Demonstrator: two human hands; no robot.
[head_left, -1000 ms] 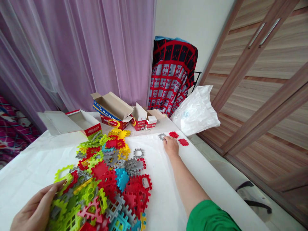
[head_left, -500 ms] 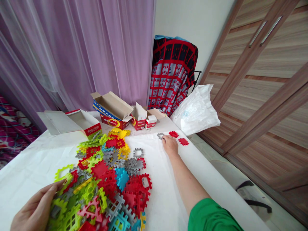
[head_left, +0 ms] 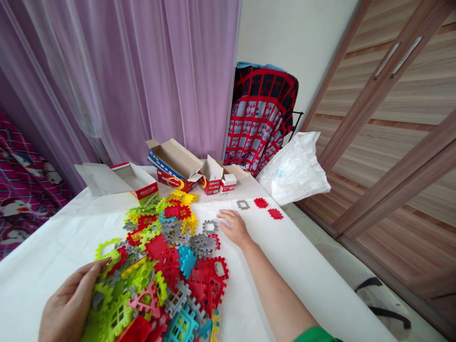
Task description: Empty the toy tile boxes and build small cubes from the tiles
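Note:
My right hand [head_left: 234, 229] hovers over the white-covered table, its fingers stretched out and holding nothing. Just left of its fingertips lies a grey square frame piece [head_left: 209, 221]. Beyond it are another grey frame piece [head_left: 242, 200] and two red notched pieces, one farther back [head_left: 261, 203] and one nearer [head_left: 275, 213]. My left hand [head_left: 71, 304] is at the left side of a pile of interlocking plastic pieces [head_left: 167, 266], in lime green, red, grey, blue and yellow. Its thumb and forefinger pinch the edge of a lime green piece [head_left: 112, 260]; the other fingers are partly hidden.
Along the back of the table stand an opened red-and-green box [head_left: 146, 192], a blue box [head_left: 162, 164] on a red one [head_left: 174, 182], and smaller red boxes [head_left: 212, 185]. A white plastic bag [head_left: 295, 168] sits at the back right corner. A wooden wardrobe [head_left: 392, 142] stands to the right.
My right hand has moved left and toward me, away from the grey frame piece at the back, which now lies released. My left hand stays at the lime green piece. The view has shifted slightly.

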